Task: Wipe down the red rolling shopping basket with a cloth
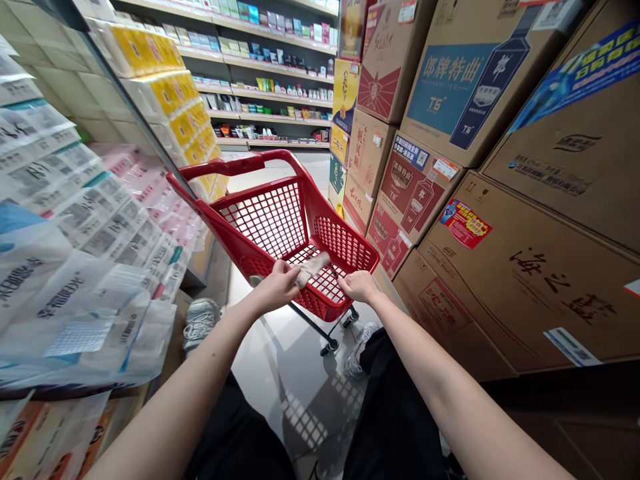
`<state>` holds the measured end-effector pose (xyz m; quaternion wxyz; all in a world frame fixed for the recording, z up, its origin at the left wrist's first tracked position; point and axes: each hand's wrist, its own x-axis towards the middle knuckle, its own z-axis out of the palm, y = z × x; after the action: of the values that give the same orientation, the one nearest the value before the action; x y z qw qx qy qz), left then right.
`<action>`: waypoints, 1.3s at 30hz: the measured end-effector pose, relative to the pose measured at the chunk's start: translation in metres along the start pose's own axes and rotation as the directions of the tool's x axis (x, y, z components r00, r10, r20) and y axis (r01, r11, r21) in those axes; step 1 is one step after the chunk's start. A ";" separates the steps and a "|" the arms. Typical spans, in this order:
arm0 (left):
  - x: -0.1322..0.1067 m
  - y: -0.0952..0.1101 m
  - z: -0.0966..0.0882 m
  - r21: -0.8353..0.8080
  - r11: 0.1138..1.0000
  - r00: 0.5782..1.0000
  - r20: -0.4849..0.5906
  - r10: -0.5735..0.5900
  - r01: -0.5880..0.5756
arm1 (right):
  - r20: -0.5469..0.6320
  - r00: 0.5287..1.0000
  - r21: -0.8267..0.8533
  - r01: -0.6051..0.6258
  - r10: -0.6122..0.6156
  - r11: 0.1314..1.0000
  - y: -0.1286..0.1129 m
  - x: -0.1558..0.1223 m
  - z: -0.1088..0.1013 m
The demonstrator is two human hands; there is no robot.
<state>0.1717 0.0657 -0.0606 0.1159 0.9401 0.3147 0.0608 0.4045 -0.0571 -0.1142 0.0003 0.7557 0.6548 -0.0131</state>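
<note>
A red plastic shopping cart (296,177) with a lattice basket stands in the aisle in front of me. My left hand (276,287) is closed in a pinch on a whitish cloth (315,265), which hangs over the near end of the basket. My right hand (358,285) is closed at the near right side of the basket. A thin dark bit shows by its fingertips, but I cannot make out what it holds. It cannot be told whether either hand touches the basket's rim.
Stacked cardboard cartons (500,293) wall the right side. Wrapped tissue packs (100,200) and yellow-and-white packs (175,113) are piled on the left. Shelves (280,60) of small goods stand behind. A grey pole (135,110) slants across the left. My shoes (201,323) flank the cart.
</note>
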 end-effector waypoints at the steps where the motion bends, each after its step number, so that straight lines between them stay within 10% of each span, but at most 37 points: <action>1: 0.000 0.002 0.003 0.057 0.996 0.998 0.033 0.061 -0.063 | 0.004 1.000 0.001 0.001 -0.001 1.000 0.000 0.000 0.000; 12: 0.017 -0.005 0.015 0.179 0.903 0.920 0.072 0.384 -0.391 | 0.005 1.000 0.011 0.012 -0.012 1.000 0.008 0.001 0.004; 30: 0.021 0.020 0.038 0.271 0.903 0.936 -0.018 0.352 -0.334 | -0.103 0.984 0.155 -0.126 0.143 0.980 -0.039 -0.017 0.003; 39: 0.010 -0.054 0.001 0.409 0.898 0.957 -0.158 0.243 -0.161 | -0.075 0.995 0.117 -0.062 0.071 0.991 -0.007 -0.017 0.006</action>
<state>0.1488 0.1129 -0.0748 -0.1143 0.9605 0.2311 0.1052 0.3954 -0.0734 -0.1202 -0.0686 0.7757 0.6270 -0.0208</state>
